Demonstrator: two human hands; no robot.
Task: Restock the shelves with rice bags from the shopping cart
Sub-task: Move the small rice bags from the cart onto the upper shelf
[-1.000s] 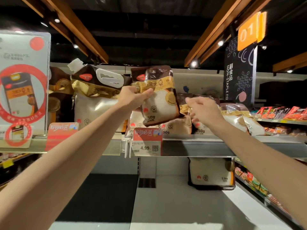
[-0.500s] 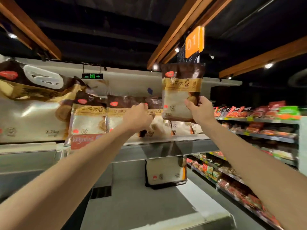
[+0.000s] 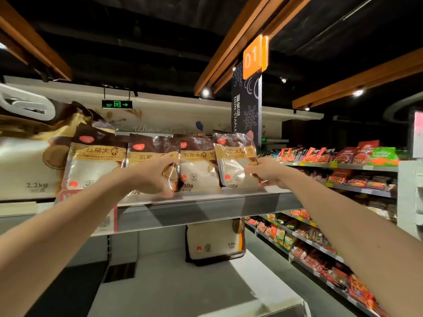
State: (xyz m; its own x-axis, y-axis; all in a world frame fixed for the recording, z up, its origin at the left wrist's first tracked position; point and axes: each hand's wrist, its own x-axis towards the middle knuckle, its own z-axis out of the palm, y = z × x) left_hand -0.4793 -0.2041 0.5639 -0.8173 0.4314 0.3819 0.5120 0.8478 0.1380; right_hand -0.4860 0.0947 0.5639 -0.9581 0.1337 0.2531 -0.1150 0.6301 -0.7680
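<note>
Held both bare arms stretched forward and upward, forearms converging from the lower corners of view. Curled the left hand [image 3: 155, 177], back toward the camera, over the lower front of the second rice bag [image 3: 148, 152]. Pinched the lower right edge of the end rice bag [image 3: 233, 156] with the right hand [image 3: 269, 173], thumb across its face.

The left hand [image 3: 153, 177] covers the lower half of the second rice bag [image 3: 148, 149], weight print mostly gone. The right hand [image 3: 266, 173] has fingers tucked partly behind the end rice bag [image 3: 235, 156]. The big 2.2kg bag [image 3: 27, 170] runs off the left edge. Snack packs [image 3: 343, 156] on the right are way too blurry to read.
</note>
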